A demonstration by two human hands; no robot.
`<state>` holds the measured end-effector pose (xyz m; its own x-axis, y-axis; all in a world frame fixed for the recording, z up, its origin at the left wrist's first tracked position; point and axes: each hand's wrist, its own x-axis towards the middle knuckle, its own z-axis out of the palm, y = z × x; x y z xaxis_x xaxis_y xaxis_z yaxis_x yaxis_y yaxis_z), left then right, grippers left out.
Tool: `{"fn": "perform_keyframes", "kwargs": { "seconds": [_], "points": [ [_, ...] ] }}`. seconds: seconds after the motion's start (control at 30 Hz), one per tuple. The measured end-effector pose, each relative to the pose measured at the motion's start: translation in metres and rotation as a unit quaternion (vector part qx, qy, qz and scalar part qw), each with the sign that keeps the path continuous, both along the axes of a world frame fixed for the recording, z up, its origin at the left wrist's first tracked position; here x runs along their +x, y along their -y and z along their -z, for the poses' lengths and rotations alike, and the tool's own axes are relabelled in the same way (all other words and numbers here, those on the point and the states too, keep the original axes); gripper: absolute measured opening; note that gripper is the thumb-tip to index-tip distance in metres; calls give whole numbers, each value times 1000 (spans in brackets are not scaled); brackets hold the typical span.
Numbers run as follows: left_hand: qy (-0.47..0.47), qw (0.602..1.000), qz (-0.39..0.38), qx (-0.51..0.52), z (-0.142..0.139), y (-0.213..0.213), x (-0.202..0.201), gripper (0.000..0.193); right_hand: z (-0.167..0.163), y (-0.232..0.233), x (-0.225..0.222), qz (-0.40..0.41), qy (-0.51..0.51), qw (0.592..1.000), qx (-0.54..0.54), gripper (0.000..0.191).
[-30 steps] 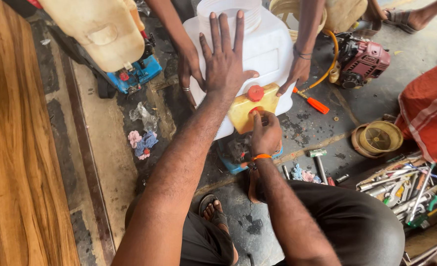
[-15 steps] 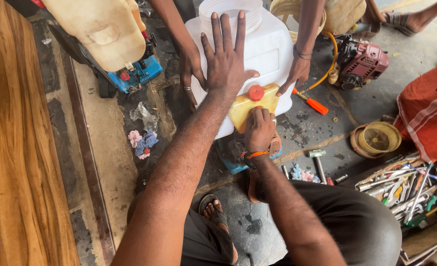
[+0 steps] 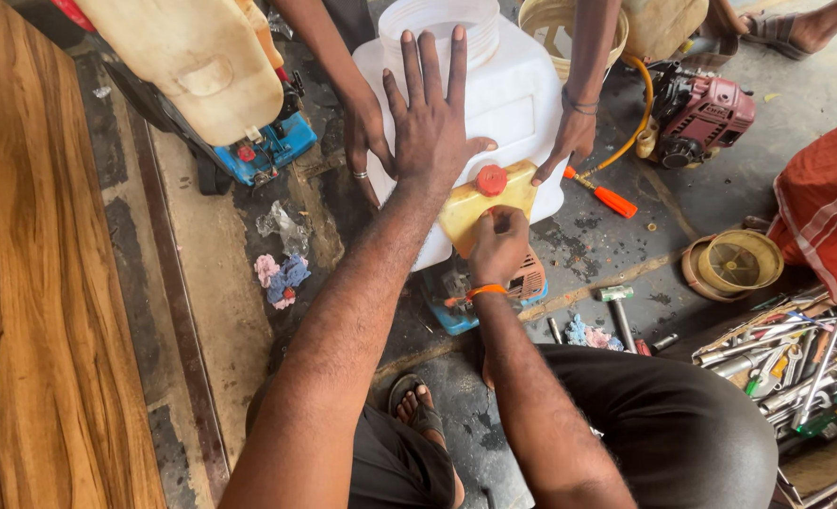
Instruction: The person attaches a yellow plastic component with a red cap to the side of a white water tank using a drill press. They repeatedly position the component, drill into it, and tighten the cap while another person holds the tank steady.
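Crouched on a stained workshop floor [image 3: 616,254], a person presses the left hand [image 3: 432,132] flat, fingers spread wide, against the side of a white plastic tank [image 3: 517,104] at the upper centre of the frame. Just below it, the right hand [image 3: 498,247], an orange band [image 3: 486,291] at its wrist, is closed around the lower edge of a small yellowish tank [image 3: 470,203] topped by a red cap [image 3: 491,180], which sits against the white tank's lower front. Under these parts a blue and orange machine base [image 3: 494,297] shows in part.

Two hands of another person steady the white tank from either side: one with a ring [image 3: 366,141] on its left flank, one with a wrist bangle [image 3: 574,137] on its right. A red-handled screwdriver [image 3: 607,196] lies on the floor just right of that second hand, and a yellow hose [image 3: 637,123] curves toward a small maroon engine [image 3: 706,118] at the upper right.

Upper left, a second cream tank [image 3: 192,66] rests on a blue machine [image 3: 267,151]. Coloured rags [image 3: 281,275] lie near centre left, beside a wooden plank [image 3: 32,283]. A hammer [image 3: 618,311], a round yellow housing [image 3: 734,264] and a heap of hand tools [image 3: 795,363] occupy the lower right, beside red cloth [image 3: 828,221].
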<state>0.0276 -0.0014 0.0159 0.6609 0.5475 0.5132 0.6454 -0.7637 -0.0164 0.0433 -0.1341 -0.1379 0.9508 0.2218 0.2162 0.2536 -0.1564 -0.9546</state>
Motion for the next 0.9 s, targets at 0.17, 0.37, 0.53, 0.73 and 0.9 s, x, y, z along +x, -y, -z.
{"fn": "perform_keyframes", "kwargs": {
  "seconds": [0.17,0.37,0.53,0.73,0.9],
  "points": [
    [5,1000,6,8,-3,2,-2,150,-1,19,5,-24,219,968,-117,5],
    [17,1000,2,13,-2,2,-1,150,-15,17,10,0,-78,994,-81,23],
    [-4,1000,3,11,3,-2,0,149,-5,8,-2,-19,-21,998,-65,16],
    [6,1000,4,12,4,1,0,150,0,19,4,-27,40,998,25,14],
    [-5,1000,1,-6,-3,2,-2,150,-14,13,5,-11,-150,979,-139,28]
  ]
}}
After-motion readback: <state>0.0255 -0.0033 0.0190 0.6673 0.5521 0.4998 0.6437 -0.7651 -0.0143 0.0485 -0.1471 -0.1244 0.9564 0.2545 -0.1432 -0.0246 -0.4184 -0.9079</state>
